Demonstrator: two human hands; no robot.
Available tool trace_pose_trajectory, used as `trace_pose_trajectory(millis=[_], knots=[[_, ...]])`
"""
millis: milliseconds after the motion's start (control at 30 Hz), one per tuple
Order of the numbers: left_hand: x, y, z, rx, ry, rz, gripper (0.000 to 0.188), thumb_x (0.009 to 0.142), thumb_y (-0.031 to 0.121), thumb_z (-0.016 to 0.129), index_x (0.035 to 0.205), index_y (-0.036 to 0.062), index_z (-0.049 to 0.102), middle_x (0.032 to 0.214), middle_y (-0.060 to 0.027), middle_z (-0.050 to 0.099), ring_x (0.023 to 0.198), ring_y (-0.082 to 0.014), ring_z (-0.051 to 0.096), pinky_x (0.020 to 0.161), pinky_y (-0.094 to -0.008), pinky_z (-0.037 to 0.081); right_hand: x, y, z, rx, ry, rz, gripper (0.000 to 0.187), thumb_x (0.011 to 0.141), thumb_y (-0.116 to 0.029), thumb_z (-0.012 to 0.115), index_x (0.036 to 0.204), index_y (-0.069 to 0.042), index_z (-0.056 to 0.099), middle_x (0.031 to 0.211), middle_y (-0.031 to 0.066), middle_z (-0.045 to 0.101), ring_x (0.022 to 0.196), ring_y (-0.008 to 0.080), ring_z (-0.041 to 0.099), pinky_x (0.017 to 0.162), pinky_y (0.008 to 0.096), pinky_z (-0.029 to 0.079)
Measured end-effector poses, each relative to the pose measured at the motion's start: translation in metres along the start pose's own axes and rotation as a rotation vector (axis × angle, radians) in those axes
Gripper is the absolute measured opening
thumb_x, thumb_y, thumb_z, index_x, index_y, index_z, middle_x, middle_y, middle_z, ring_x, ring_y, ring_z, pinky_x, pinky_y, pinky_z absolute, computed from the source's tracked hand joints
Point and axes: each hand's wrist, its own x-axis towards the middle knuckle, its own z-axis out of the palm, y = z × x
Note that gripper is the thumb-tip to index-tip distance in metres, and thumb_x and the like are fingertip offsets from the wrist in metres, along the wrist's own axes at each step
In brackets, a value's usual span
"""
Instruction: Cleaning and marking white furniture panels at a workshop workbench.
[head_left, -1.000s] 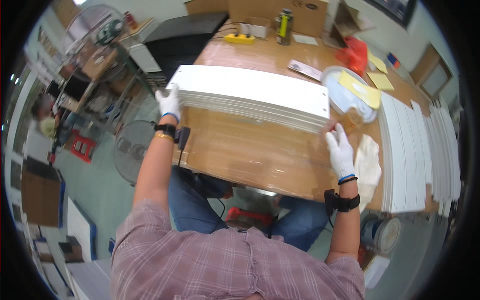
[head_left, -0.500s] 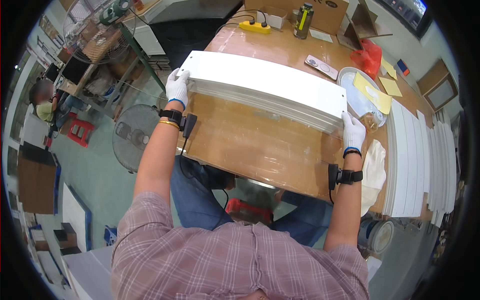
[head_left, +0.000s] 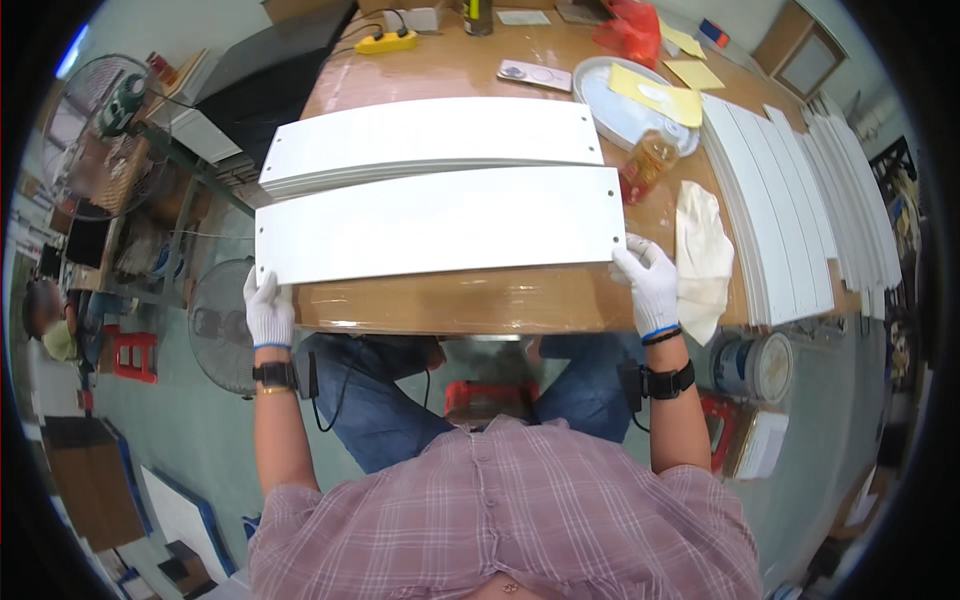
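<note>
The left hand (head_left: pixel 269 312) and right hand (head_left: pixel 650 280), both gloved, are partly closed, the lower corners of a white panel (head_left: pixel 440 228) being gripped between them at the centre of the frame, over the worktop (head_left: pixel 450 302). Just above it, a panel stack (head_left: pixel 430 135) is seen; an amber bottle (head_left: pixel 651 158) and cream cloth (head_left: pixel 703 265) are placed right of centre

A round white tray (head_left: pixel 597 103) carries a yellow sheet (head_left: pixel 640 90). Behind the tray lies a red plastic bag (head_left: pixel 632 35); well to the tray's left, a yellow power strip (head_left: pixel 387 43); in front of the tray, an amber bottle (head_left: pixel 651 158), then a cream cloth (head_left: pixel 703 255).
</note>
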Motion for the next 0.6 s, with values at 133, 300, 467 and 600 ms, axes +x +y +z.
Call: trace_pose_trajectory(millis=[133, 300, 467, 600], knots=[[-0.039, -0.004, -0.01, 0.034, 0.007, -0.051, 0.039, 0.091, -0.003, 0.051, 0.129, -0.0018, 0.041, 0.125, -0.014, 0.051, 0.116, -0.0249, 0.051, 0.102, -0.0391, 0.044, -0.033, 0.013, -0.022, -0.055, 0.04, 0.077, 0.035, 0.085, -0.014, 0.067, 0.113, 0.003, 0.057, 0.092, 0.0057, 0.065, 0.075, 0.0088, 0.06, 0.065, 0.0222, 0.049], [-0.068, -0.018, -0.008, 0.09, -0.005, -0.091, 0.043, 0.086, -0.006, 0.054, 0.127, -0.0007, 0.041, 0.122, -0.0145, 0.052, 0.111, -0.0254, 0.054, 0.097, -0.0398, 0.047, -0.049, 0.034, -0.048, -0.286, 0.057, 0.085, 0.034, 0.086, -0.019, 0.063, 0.115, 0.0, 0.06, 0.087, 0.0068, 0.066, 0.074, 0.0139, 0.061, 0.065, 0.0272, 0.049], [-0.082, -0.021, 0.001, 0.22, -0.022, -0.076, 0.04, 0.085, -0.001, 0.06, 0.122, -0.0001, 0.045, 0.117, -0.0138, 0.055, 0.108, -0.0231, 0.056, 0.091, -0.0353, 0.049, -0.026, 0.002, -0.084, -1.187, 0.276, -0.236, 0.042, 0.083, -0.035, 0.06, 0.116, -0.008, 0.06, 0.106, 0.0147, 0.063, 0.098, 0.0374, 0.058, 0.087, 0.0453, 0.046], [-0.072, -0.008, -0.003, 0.584, -0.055, -0.167, 0.036, 0.082, 0.006, 0.069, 0.114, 0.0008, 0.053, 0.113, -0.0105, 0.058, 0.104, -0.0204, 0.057, 0.091, -0.0346, 0.048, 0.052, 0.023, -0.138, -1.558, 0.541, -0.566, 0.057, 0.08, -0.044, 0.062, 0.126, -0.011, 0.053, 0.127, 0.0165, 0.054, 0.114, 0.0382, 0.051, 0.093, 0.047, 0.043]])
